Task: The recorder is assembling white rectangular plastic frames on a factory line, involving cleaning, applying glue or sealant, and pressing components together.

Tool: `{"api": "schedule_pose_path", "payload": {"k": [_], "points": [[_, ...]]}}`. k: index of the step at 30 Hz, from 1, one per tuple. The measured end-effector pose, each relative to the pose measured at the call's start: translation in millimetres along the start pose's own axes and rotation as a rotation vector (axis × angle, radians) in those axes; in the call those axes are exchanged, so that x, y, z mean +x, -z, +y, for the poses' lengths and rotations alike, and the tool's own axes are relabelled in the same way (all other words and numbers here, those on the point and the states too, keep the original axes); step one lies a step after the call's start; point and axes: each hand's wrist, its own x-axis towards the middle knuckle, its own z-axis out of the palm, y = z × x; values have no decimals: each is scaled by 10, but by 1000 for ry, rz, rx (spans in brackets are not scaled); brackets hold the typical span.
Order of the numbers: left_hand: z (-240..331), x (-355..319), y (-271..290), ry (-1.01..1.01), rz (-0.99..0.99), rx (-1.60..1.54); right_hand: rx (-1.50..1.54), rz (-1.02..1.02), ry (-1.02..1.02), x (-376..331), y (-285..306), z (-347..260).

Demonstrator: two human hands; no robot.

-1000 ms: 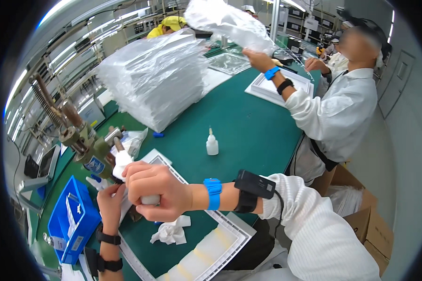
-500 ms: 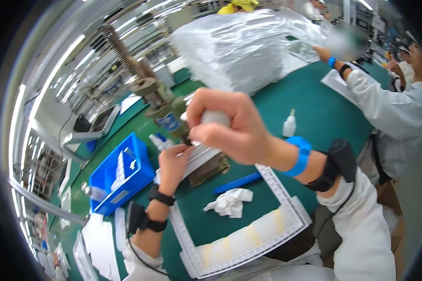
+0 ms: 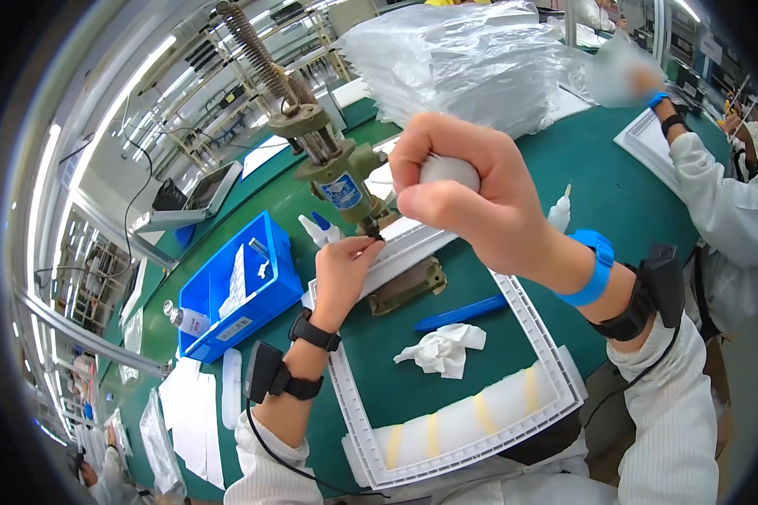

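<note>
My right hand point(image 3: 501, 189) is closed around a pale rounded knob point(image 3: 451, 173), held up beside a green hand press point(image 3: 333, 164) with a tall spring. Under the press tip, my left hand point(image 3: 342, 273) pinches with thumb and forefinger at the far side of a white rectangular plastic frame point(image 3: 345, 412). Whatever sits between those fingertips is too small to make out. Wrapped white padding with yellow bands point(image 3: 455, 425) lines the frame's near side. Inside the frame lie a crumpled white tissue point(image 3: 445, 350), a blue pen-like tool point(image 3: 459, 313) and a greenish metal block point(image 3: 407, 286).
To the left stands a blue bin point(image 3: 269, 290) with small parts and a bottle. A small white dropper bottle point(image 3: 559, 213) is behind my right wrist. Plastic-wrapped stacks point(image 3: 455, 67) fill the back. A co-worker's sleeve point(image 3: 716, 194) reaches in at the right.
The whole view has shifted, with the bench lying further right. My right hand, still around the knob, sits slightly farther from the press. My left fingers stay at the press tip.
</note>
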Motion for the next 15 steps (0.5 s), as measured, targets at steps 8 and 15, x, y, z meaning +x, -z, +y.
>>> {"api": "schedule_pose_path", "payload": {"k": [8,15], "points": [[24,-11,11,8,1,44,34,-1,44,-23,5,12],[63,-15,18,56,-7,32,34,11,5,-44,-18,8]]}}
